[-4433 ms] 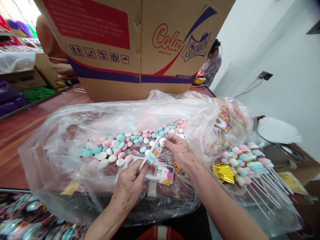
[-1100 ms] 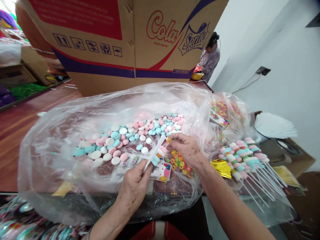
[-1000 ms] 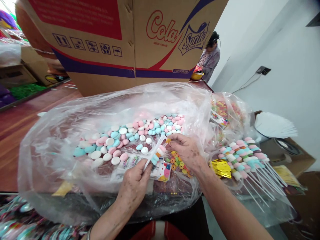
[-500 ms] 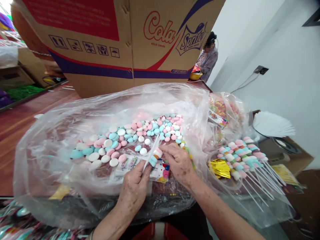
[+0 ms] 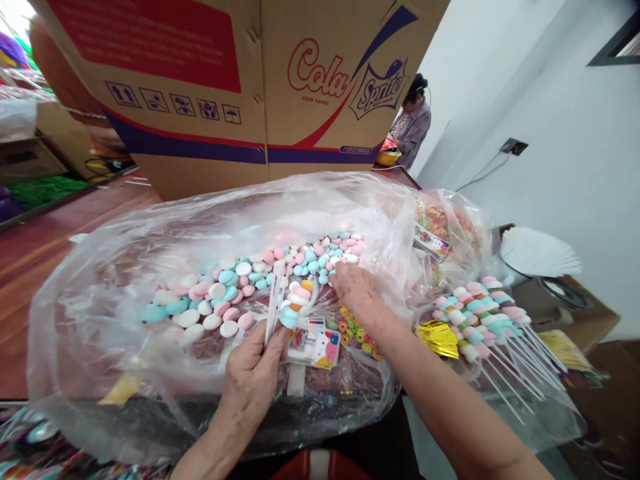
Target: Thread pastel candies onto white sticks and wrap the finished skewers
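Note:
My left hand [image 5: 253, 367] is closed around several white sticks [image 5: 273, 303] and a candy skewer [image 5: 296, 303] threaded with blue, white, orange, pink and yellow sweets. At the right end of the spread of pink, blue and white candies [image 5: 229, 313], my right hand [image 5: 357, 288] reaches down with its fingers curled together. What its fingertips pinch, if anything, is hidden. Small ring-shaped gummies [image 5: 354, 330] lie just below my right wrist, and a printed label card [image 5: 323, 347] lies beside my left fingers.
Clear plastic sheeting [image 5: 125, 267] surrounds the candies. Finished skewers [image 5: 483, 313] lie at right, near gold twist ties [image 5: 439, 339] and a gummy bag [image 5: 450, 220]. A large cardboard box [image 5: 200, 143] stands behind. A person [image 5: 416, 123] sits beyond it.
My right hand has left the candy skewer and moved up to the candy pile. My left hand has shifted left with the skewer and sticks, and a yellow piece now shows at the skewer's top.

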A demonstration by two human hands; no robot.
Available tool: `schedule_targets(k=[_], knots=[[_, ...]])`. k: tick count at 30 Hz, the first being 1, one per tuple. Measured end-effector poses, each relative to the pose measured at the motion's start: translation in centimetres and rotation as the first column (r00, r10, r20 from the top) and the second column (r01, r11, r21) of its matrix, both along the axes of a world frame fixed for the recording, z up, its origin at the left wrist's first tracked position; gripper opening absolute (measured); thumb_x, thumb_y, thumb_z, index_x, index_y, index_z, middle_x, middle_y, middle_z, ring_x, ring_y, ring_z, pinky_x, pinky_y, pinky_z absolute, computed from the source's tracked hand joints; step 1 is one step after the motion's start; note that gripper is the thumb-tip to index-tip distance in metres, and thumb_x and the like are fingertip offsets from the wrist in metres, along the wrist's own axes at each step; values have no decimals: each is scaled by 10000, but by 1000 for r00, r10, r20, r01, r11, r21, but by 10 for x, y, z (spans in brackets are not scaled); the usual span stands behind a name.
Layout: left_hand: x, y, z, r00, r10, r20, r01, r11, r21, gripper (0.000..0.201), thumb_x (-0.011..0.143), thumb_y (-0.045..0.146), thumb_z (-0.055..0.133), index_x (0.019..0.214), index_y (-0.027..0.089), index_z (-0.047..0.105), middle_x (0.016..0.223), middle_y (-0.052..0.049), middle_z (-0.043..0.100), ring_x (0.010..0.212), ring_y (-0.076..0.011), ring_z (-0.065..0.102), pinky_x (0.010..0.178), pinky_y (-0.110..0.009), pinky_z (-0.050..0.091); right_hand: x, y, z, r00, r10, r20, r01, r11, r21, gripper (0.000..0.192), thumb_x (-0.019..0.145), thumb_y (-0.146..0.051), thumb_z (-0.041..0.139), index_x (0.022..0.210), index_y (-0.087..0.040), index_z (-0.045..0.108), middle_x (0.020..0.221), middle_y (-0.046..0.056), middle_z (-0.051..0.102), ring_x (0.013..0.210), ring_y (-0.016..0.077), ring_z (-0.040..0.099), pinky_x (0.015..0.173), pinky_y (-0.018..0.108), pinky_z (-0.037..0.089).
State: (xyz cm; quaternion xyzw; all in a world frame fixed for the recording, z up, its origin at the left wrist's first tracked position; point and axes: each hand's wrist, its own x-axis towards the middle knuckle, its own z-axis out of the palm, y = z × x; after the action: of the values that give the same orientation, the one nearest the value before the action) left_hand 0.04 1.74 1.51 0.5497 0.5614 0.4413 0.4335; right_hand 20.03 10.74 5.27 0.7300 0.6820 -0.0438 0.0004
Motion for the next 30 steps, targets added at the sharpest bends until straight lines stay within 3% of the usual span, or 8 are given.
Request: schedule_targets(k=[3, 6, 9, 13, 16, 21, 26, 30], knots=[[-5, 0, -2, 1000, 14, -4, -14, 1000, -23, 366, 916, 443, 541, 634, 214, 490, 543, 67, 384, 466, -102, 321, 418, -228, 233, -11, -5, -10, 997, 45, 58, -46, 999, 21, 275, 976, -162, 426, 1214, -166, 563, 1126, 187, 663, 959, 282, 663, 753, 353, 495], [-10, 1, -5, 1000, 15, -25, -15, 1000, -14, 365, 914, 445, 537, 632, 217, 497, 532, 66, 395, 456, -103, 337, 407, -224, 249, -8, -12, -20, 994, 112, 0, -112, 993, 29, 336, 947, -89, 398, 1241, -165, 543, 1121, 175, 659, 999, 270, 634, 800, 340, 475], [-12, 2, -6, 999, 6, -34, -7, 1000, -14, 341, 906, 432, 544, 644, 216, 513, 546, 61, 424, 463, -104, 361, 412, -220, 275, 6, -13, -22, 969, 171, -175, -159, 984, 82, 308, 926, -87, 394, 1160, -180, 572, 1095, 121, 660, 968, 228, 601, 834, 313, 447], [-13, 1, -7, 1000, -17, -24, 17, 1000, -11, 352, 907, 437, 547, 635, 217, 509, 547, 62, 419, 467, -105, 361, 416, -219, 279, 22, -5, -12, 864, 237, -444, -173, 968, 180, 151, 908, -165, 461, 932, -200, 605, 973, 43, 647, 889, 178, 574, 807, 267, 426], [-13, 1, -8, 1000, -15, -19, 15, 1000, -7, 369, 914, 449, 545, 631, 215, 508, 543, 61, 418, 463, -103, 347, 413, -222, 261, 22, 2, -6, 806, 290, -517, -261, 957, 129, 102, 871, -160, 530, 875, -200, 623, 921, 16, 654, 872, 169, 584, 797, 259, 421], [-13, 0, -4, 999, -38, -32, 37, 999, -21, 364, 911, 441, 547, 630, 215, 501, 551, 59, 426, 474, -104, 360, 427, -222, 272, 10, 12, -4, 878, 310, -365, -320, 947, 33, 307, 873, -114, 539, 1147, -198, 648, 1085, 67, 692, 1006, 203, 614, 871, 291, 444], [-11, -1, -2, 999, -23, -24, 22, 999, -33, 339, 903, 423, 555, 639, 215, 512, 550, 60, 427, 481, -107, 356, 429, -226, 261, 0, 17, -1, 921, 371, -120, -382, 920, -85, 238, 921, -146, 495, 1044, -178, 696, 1140, 120, 666, 1052, 245, 616, 879, 316, 454], [-10, -1, -3, 999, -26, -23, 25, 999, -34, 326, 909, 422, 548, 659, 215, 520, 562, 61, 430, 494, -109, 361, 441, -224, 274, -9, 6, -1, 933, 355, -64, -358, 933, -36, 254, 901, -159, 510, 1108, -178, 654, 1224, 145, 621, 1098, 272, 586, 870, 335, 467]])
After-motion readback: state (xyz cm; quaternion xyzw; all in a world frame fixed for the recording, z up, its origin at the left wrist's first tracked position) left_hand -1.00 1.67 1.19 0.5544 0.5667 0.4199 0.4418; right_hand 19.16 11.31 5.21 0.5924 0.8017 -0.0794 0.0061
